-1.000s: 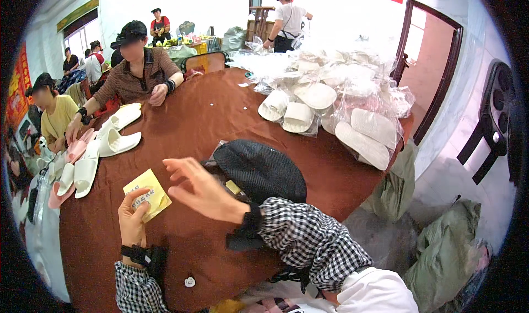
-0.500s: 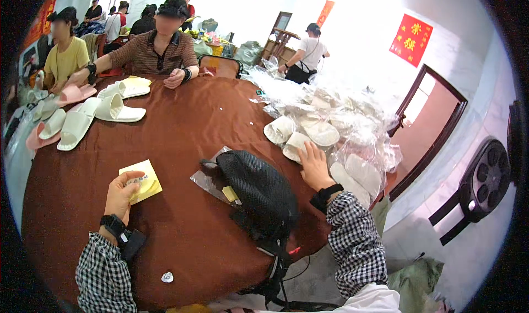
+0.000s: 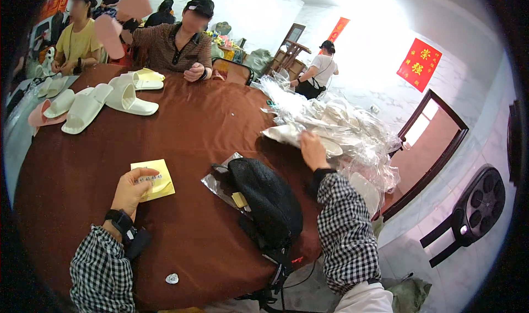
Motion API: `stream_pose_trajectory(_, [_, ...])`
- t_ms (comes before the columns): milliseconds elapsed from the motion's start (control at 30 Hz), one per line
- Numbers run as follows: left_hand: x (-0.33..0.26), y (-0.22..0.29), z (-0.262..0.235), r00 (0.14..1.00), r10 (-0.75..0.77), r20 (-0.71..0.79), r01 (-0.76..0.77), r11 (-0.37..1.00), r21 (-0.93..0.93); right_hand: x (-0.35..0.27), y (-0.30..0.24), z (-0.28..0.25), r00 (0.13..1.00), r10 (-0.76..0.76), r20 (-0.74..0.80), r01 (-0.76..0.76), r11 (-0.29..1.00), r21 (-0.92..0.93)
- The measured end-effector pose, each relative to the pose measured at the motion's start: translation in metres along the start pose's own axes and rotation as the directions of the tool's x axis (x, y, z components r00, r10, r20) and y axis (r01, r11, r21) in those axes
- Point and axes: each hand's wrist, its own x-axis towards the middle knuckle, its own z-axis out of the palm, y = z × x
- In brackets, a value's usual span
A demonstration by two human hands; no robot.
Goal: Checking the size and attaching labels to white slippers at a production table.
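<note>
My left hand (image 3: 131, 189) rests on the brown round table (image 3: 187, 136) and pinches a small strip of stickers against a yellow sheet (image 3: 156, 179). A black watch sits on that wrist. My right hand (image 3: 312, 149) reaches far right and lies on a white slipper in clear plastic (image 3: 291, 135) at the edge of a heap of bagged slippers (image 3: 341, 126). Whether its fingers close around the slipper is hidden. Between my arms lies a black mesh bag (image 3: 264, 201) on a plastic sleeve.
White and pink slippers (image 3: 91, 103) lie at the table's far left. Two seated people (image 3: 176, 43) work across the table, and another stands at the back by a wooden stand (image 3: 319, 73). A small white tag (image 3: 172, 279) lies near the front edge.
My right hand has moved from above the black bag out to the right, onto the bagged slippers. The view has swung right. My left hand stays on the yellow sheet.
</note>
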Motion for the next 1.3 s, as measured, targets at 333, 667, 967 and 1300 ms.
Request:
stream_pose_trajectory(333, [-0.002,0.007,0.001,1.0,-0.016,-0.009,0.016,0.999,-0.037,0.138,0.062,-0.071,0.991,0.086,-0.102,-0.094,0.993,-0.076])
stream_pose_trajectory(667, [0.001,0.002,0.0,1.0,-0.031,-0.003,0.031,0.999,-0.023,0.172,0.12,-0.084,0.872,0.231,-0.431,0.0,0.882,0.472])
stream_pose_trajectory(967, [0.001,0.0,-0.003,1.0,-0.01,-0.003,0.01,1.0,-0.021,0.166,-0.003,-0.185,0.893,0.417,-0.171,0.2,-0.026,0.98])
stream_pose_trajectory(1300, [-0.004,0.004,-0.009,1.0,-0.009,-0.019,0.009,1.0,-0.027,0.144,-0.051,-0.094,0.989,-0.138,-0.05,0.115,0.516,0.849])
